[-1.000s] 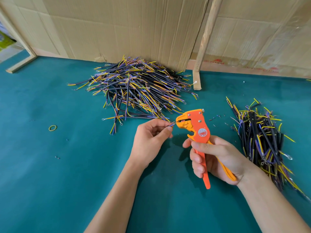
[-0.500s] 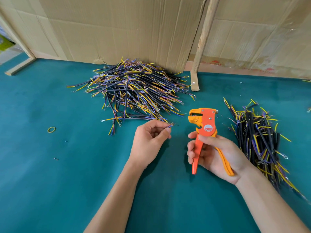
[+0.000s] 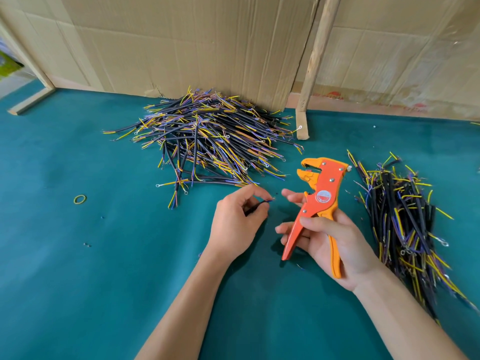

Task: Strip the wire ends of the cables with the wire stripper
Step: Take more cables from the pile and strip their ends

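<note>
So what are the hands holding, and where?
The right hand grips the orange wire stripper by its handles. The left hand pinches one cable near its end.

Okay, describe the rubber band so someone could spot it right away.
Start at the big cable pile against the cardboard wall. Look left and nearer, onto the green table. The rubber band is a small yellowish ring lying alone, well apart from the cables.

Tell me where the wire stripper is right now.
In the head view, the wire stripper is right of centre, gripped upright in the right hand, between the left hand and the right-side cable pile.
</note>
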The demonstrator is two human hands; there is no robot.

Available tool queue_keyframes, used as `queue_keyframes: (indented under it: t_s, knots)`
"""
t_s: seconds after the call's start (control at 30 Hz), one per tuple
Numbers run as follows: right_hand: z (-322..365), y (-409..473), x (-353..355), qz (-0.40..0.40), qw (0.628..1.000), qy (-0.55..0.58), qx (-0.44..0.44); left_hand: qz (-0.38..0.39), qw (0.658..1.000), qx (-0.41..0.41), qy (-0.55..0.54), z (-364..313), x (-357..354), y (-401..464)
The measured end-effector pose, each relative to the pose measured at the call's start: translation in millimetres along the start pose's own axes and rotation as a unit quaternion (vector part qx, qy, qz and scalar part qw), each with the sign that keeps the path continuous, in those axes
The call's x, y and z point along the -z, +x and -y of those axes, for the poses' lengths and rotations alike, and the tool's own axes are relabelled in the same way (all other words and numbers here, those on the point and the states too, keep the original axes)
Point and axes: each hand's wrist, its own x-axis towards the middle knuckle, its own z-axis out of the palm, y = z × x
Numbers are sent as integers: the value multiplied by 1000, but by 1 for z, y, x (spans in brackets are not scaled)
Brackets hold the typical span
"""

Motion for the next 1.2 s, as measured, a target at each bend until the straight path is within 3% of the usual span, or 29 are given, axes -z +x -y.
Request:
queue_keyframes:
  t_s: [0.83,1.2]
  knots:
    - [4,-1,-8,39,996,-49,-58,10,992,103,-74,-11,2,2]
    - [6,-2,-13,58,993,-66,-76,42,991,77,-96,-10,6,5]
